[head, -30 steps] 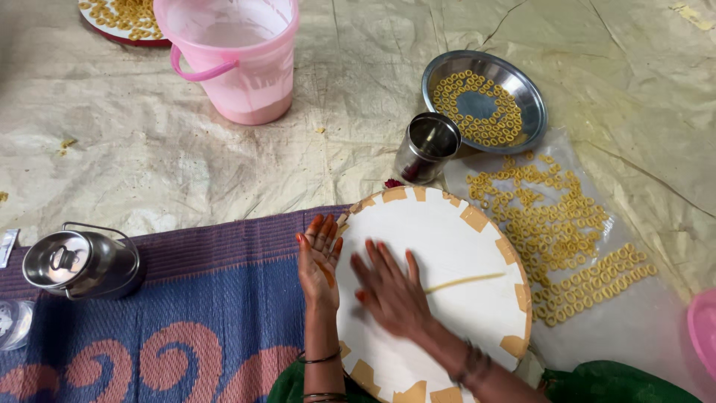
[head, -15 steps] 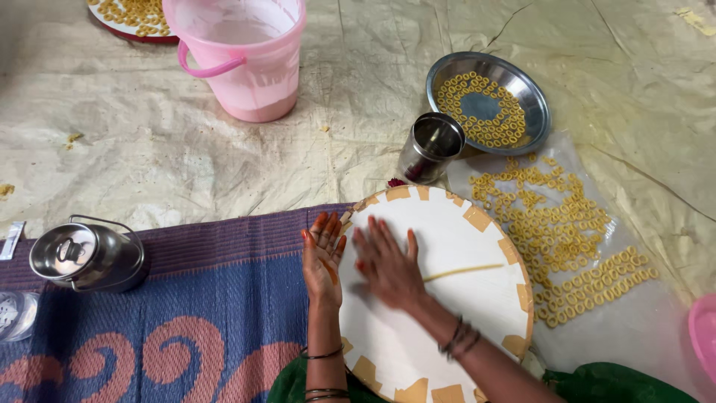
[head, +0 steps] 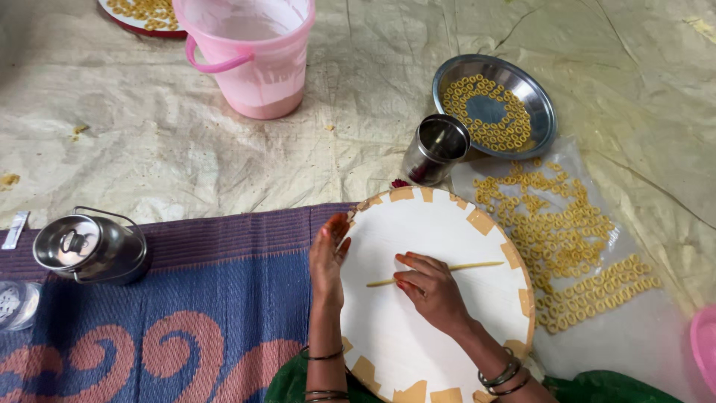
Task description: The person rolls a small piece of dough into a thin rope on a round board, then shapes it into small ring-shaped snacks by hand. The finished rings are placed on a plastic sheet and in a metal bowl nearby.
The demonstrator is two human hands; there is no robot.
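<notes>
Fingers of right hand (head: 431,289) lie flat on thin dough strip (head: 436,272), not pinching | left hand (head: 327,257) open, steadying edge of round white board (head: 418,224) | beyond: steel cup (head: 436,149), plate (head: 548,112) of dough rings, pink bucket (head: 253,56)

Bare white surface is lying open across the round board (head: 418,328), above and below the thin dough strand (head: 436,273) that is crossing its middle. The left hand (head: 327,257) is blocking the board's left rim and the right hand (head: 431,287) is covering the centre. Just past the upper rim a steel cup (head: 436,148) is standing in the way, with a steel plate (head: 495,104) behind it. Dough rings (head: 570,250) are crowding the right side. The patterned mat (head: 194,313) at lower left is offering free passage, bounded by a lidded steel can (head: 88,246); a pink bucket (head: 250,52) is closing the upper left.
</notes>
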